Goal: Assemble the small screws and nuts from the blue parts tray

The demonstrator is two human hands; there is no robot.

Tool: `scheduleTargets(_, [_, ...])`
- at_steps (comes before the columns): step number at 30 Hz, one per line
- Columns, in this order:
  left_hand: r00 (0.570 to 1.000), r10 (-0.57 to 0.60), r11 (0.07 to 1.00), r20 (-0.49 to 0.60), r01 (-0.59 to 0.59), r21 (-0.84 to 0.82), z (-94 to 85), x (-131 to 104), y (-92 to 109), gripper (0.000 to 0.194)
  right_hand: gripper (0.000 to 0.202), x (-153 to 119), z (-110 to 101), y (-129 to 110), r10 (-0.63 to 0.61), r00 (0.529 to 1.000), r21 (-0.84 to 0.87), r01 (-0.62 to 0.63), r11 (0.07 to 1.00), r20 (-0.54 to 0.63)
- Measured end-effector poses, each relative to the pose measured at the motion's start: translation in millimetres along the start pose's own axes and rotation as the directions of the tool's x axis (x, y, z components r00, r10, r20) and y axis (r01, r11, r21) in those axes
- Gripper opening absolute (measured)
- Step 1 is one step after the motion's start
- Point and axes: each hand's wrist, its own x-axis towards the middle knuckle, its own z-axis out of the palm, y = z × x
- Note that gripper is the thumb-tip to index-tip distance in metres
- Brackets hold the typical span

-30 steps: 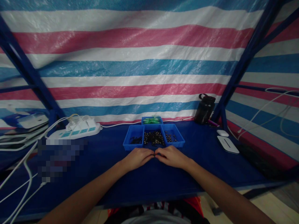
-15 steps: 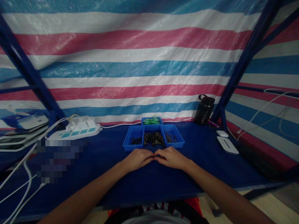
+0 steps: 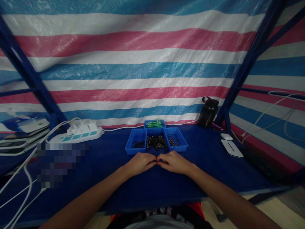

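My left hand [image 3: 142, 162] and my right hand [image 3: 173, 161] meet fingertip to fingertip just in front of the blue bins. Both have closed fingers, and anything pinched where they touch is too small or hidden to make out. Beyond the left hand, a blue bin [image 3: 128, 146] holds thin black pieces [image 3: 138, 144]. Behind the fingertips lies a pile of small black and brass-coloured parts [image 3: 157, 141] in the middle. To the right, another blue bin [image 3: 183, 147] contains a few small metal pieces [image 3: 173, 140]. Green pieces [image 3: 154, 123] fill the bin at the back.
A white power strip [image 3: 78, 136] with plugs and cables stands at the left on the blue table [image 3: 166, 187]. Stacked devices [image 3: 23, 136] are at the far left. On the right are a dark bottle [image 3: 208, 113], a small white case [image 3: 226, 136] and a flat white device [image 3: 232, 148].
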Motion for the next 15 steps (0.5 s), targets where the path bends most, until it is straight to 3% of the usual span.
scheduleTargets(15, [1.000,0.007,1.000,0.004,-0.007,-0.024,-1.8,0.6,2.2,0.020,0.019,0.3,0.6,-2.0,0.023,1.000,-0.006,-0.022,1.000,0.017])
